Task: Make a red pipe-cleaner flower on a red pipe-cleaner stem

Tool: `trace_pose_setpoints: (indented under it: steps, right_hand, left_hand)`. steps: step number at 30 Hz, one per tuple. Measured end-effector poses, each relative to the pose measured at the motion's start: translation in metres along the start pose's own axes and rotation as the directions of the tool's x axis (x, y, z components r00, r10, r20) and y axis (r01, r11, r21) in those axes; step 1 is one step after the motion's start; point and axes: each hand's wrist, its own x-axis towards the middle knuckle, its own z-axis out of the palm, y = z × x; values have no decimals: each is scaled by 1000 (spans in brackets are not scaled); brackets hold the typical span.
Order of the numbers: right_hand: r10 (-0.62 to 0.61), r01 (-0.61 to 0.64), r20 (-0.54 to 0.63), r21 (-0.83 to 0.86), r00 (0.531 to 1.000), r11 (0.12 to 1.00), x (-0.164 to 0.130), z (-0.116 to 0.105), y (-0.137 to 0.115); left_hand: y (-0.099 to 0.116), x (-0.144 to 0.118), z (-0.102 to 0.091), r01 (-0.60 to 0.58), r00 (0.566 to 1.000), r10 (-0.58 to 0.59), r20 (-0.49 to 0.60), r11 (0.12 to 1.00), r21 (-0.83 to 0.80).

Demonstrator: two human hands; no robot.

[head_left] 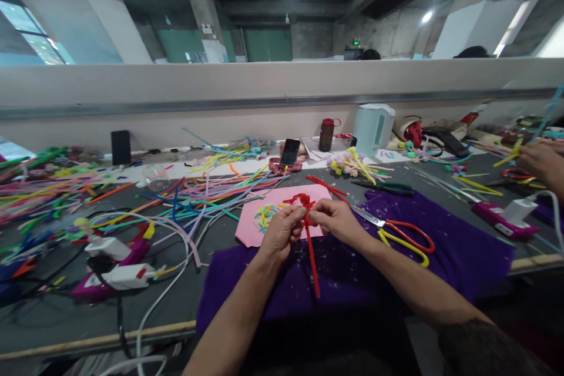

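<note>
1. The left hand (282, 229) and the right hand (335, 217) meet over the near middle of the table (220, 235), fingers curled in and pinching a red pipe cleaner (311, 247) between them.
2. The pipe cleaner's top is twisted into a small curly knot just above the fingertips; its straight stem hangs down between the wrists, over a purple cloth (458, 247).
3. The left fingers are pressed together around the stem just below the knot; the right thumb and forefinger pinch it from the other side.
4. A pink sheet (251, 229) lies just behind the hands, with a few short coloured snippets on it.
5. Scissors (396, 232) with red and yellow handles lie on the cloth, just right of the right hand.
6. A heap of loose coloured pipe cleaners (211, 188) spreads across the table to the left.
7. Two glue guns (118, 276) with white cables lie at the near left.
8. A phone (289, 151), a brown bottle (326, 134) and a pale kettle (373, 128) stand along the back wall.
9. Another person's hand (540, 161) works at the far right edge.
</note>
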Motion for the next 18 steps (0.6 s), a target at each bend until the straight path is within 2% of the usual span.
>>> trace_pose_setpoints:
  steps: [4, 10, 18]
  right_hand:
    - [-18, 21, -114, 23, 993, 1000, 1, -6, -4]
    - [-48, 53, -118, 43, 992, 998, 0, -5, -1]
    - [-54, 52, -123, -22, 991, 998, 0, -4, -1]
  left_hand:
    - [-1, -1, 1, -31, 999, 32, -14, 998, 46]
    - [-1, -3, 3, -73, 997, 71, 18, 988, 136]
    - [1, -5, 5, -116, 993, 121, -12, 970, 212]
